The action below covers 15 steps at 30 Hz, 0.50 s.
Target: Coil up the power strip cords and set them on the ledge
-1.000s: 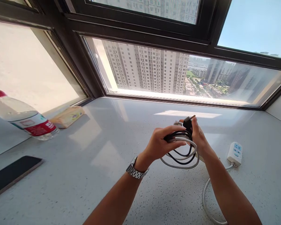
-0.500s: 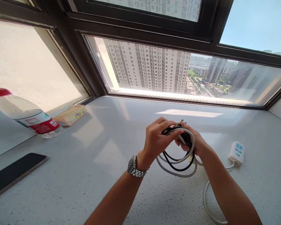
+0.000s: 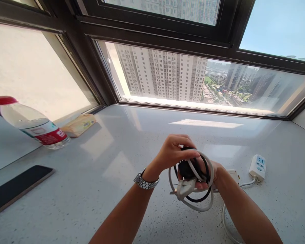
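Your left hand (image 3: 176, 151) has its fingers curled over the top of a coiled bundle of black and white power cables (image 3: 191, 179); your right hand (image 3: 210, 174) cups it from underneath at 4 o'clock. The grey plug (image 3: 185, 188) hangs out toward 6 o'clock. The loop stands upright above the speckled white desk (image 3: 91, 189), with the white power strip (image 3: 257, 166) at 3 o'clock.

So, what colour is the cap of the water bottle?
Red. The cap of the water bottle shows clearly at the far left of the head view.
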Each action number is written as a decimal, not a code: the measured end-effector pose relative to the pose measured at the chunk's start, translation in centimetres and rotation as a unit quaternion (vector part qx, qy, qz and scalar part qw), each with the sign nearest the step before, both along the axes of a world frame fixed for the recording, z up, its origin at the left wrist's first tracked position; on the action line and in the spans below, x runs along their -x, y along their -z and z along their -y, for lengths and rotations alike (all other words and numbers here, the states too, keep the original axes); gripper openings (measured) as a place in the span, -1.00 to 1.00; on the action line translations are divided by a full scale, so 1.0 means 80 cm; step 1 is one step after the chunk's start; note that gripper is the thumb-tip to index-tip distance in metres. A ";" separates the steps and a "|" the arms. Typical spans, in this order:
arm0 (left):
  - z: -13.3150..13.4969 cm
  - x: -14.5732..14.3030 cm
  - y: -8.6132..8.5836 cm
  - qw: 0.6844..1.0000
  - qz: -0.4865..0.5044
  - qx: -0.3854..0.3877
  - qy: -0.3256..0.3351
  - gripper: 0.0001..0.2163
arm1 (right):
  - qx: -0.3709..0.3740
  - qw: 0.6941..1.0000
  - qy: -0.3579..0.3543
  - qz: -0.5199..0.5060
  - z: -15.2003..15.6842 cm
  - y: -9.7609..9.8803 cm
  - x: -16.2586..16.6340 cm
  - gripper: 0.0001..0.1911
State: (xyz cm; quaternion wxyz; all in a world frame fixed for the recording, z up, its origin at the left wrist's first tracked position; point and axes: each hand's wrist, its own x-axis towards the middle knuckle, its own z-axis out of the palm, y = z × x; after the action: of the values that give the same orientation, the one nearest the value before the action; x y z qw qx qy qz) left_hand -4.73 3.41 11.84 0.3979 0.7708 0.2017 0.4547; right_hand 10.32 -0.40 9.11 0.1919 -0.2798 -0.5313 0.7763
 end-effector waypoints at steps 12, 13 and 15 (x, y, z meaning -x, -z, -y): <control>-0.013 -0.007 0.013 0.961 0.074 0.255 -0.079 -0.64 | 0.017 0.994 0.104 -0.029 -0.014 0.003 -0.016 -0.08; -0.014 -0.006 0.012 0.954 0.083 0.277 -0.075 -0.63 | -0.007 0.993 0.109 -0.041 -0.013 0.004 -0.021 -0.06; -0.013 -0.005 0.011 0.940 0.097 0.322 -0.062 -0.60 | -0.069 0.990 0.106 -0.061 -0.011 0.003 -0.029 -0.14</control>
State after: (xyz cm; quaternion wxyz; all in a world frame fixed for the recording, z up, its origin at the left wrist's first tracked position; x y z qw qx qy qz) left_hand -4.31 4.49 10.96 0.6134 0.5397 0.3453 0.4618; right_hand 12.60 0.51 8.86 0.3239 -0.2731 -0.5380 0.7287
